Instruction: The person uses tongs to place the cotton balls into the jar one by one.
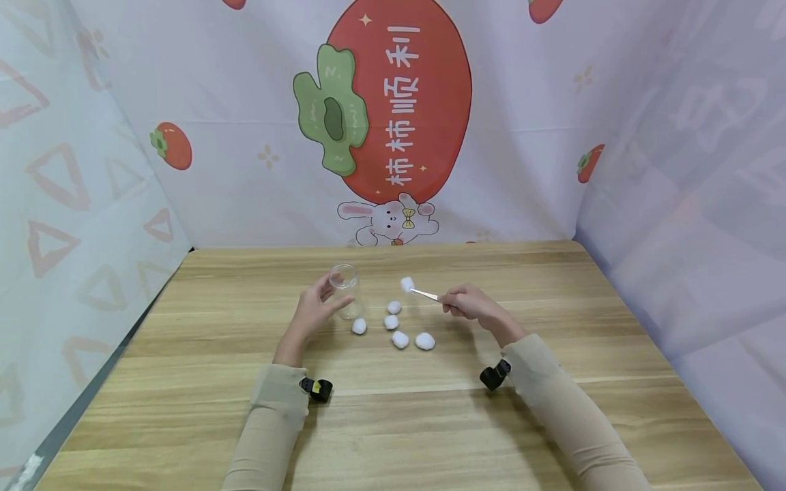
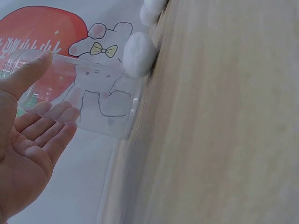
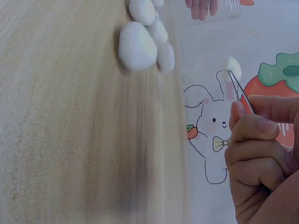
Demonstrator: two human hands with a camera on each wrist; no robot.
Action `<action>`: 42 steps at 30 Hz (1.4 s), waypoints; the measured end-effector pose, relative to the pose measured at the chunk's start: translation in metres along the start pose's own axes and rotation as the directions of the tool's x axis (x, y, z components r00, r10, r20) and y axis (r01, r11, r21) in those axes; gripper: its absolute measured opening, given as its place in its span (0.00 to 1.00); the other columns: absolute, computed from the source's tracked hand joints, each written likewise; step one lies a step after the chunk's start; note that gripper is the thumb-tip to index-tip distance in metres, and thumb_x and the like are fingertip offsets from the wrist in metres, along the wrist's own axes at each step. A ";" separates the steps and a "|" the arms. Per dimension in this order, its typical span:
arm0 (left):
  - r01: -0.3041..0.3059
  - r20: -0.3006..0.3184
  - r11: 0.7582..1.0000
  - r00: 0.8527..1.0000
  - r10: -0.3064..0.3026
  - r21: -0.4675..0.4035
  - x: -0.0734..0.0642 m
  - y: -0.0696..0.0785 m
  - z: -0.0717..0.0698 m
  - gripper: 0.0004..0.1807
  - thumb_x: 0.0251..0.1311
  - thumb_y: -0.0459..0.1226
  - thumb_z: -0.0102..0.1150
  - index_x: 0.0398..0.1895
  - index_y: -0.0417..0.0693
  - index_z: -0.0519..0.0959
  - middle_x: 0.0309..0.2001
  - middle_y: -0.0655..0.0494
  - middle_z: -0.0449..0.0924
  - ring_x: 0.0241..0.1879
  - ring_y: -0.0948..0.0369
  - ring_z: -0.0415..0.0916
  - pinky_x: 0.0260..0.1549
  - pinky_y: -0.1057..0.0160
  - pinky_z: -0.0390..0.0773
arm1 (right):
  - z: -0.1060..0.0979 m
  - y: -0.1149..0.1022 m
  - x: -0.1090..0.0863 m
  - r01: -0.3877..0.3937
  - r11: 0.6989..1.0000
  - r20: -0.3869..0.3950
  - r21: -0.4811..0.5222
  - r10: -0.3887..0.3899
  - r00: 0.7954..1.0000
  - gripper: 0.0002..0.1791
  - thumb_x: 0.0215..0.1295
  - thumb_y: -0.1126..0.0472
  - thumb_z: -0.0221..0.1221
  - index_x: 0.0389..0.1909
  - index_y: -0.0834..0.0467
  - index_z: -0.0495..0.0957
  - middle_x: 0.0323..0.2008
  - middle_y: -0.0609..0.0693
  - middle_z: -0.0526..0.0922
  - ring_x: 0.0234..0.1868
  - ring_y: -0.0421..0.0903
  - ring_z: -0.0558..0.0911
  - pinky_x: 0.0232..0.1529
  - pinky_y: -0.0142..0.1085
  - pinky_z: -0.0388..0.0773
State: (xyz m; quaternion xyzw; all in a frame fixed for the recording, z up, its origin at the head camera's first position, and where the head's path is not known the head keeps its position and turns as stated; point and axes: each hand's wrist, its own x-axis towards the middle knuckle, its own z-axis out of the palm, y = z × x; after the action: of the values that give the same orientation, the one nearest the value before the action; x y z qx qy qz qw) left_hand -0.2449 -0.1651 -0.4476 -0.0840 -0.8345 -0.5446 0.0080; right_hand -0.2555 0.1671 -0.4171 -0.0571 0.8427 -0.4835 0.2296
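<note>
My left hand point(image 1: 314, 307) holds a clear jar point(image 1: 351, 310) that stands upright on the table, open mouth up. In the left wrist view the thumb lies on one side of the jar and the fingers on the other. My right hand point(image 1: 469, 302) pinches metal tweezers point(image 1: 425, 294) between thumb and forefinger, its other fingers curled. At the tweezers' tips a white cotton ball point(image 1: 407, 284) is held above the table, right of the jar. Several more cotton balls lie between the hands, one point(image 1: 359, 326) close beside the jar and a larger one point(image 1: 425, 341) nearer the right hand.
The wood-grain table point(image 1: 393, 423) runs back to a printed cloth wall point(image 1: 245, 191) with a big persimmon and a rabbit. Cloth walls also stand at left and right. Each sleeve cuff carries a small black camera, the left one point(image 1: 316, 389) near the wrist.
</note>
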 end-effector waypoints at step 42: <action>0.018 -0.008 1.000 1.000 -0.018 -0.009 0.001 0.001 0.001 0.41 0.57 0.40 0.67 0.70 0.37 0.60 0.68 0.37 0.67 0.70 0.45 0.65 0.72 0.54 0.67 | 0.007 -0.041 -0.004 0.053 0.998 0.009 0.035 -0.054 0.999 0.15 0.69 0.56 0.51 0.24 0.59 0.74 0.12 0.41 0.63 0.14 0.36 0.54 0.15 0.26 0.49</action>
State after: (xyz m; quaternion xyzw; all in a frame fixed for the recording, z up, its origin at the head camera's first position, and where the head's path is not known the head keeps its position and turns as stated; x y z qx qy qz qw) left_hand -0.2453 -0.1635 -0.4472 -0.0741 -0.8328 -0.5486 0.0062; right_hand -0.2535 0.1411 -0.3845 -0.0781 0.8313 -0.5036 0.2219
